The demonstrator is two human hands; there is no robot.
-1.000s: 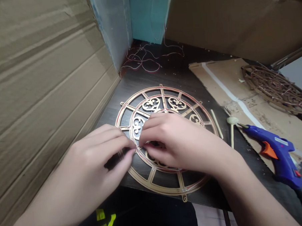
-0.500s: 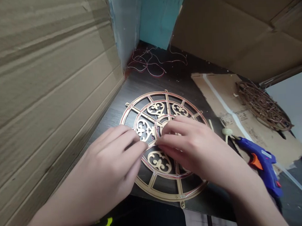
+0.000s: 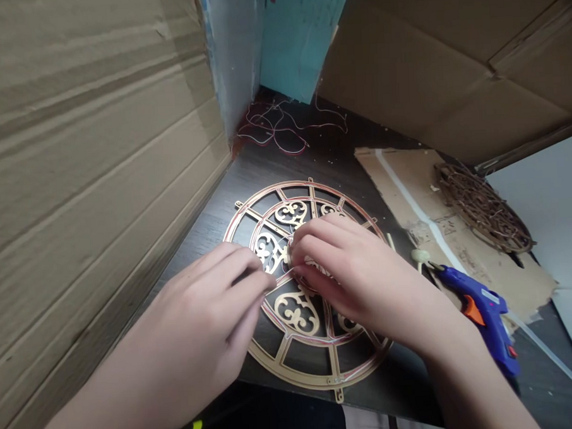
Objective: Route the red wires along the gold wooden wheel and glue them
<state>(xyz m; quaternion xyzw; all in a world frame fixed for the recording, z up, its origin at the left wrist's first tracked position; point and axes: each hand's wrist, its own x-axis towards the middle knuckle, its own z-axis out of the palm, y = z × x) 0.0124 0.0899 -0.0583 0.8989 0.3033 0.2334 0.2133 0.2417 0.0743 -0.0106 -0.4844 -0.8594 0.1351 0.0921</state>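
On dark table [image 3: 329, 165], round frame [image 3: 297, 318] part-hidden by left hand [image 3: 214, 300], right hand [image 3: 352, 268], each grip's state unclear

L hand [image 3: 214, 300], R hand [image 3: 357, 268] — now nearer frame [image 3: 297, 313] ctr, wider gap btwn

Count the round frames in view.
2 visible: one frame under the left hand and right hand, the other frame on the cardboard at right. More may be hidden beneath it.
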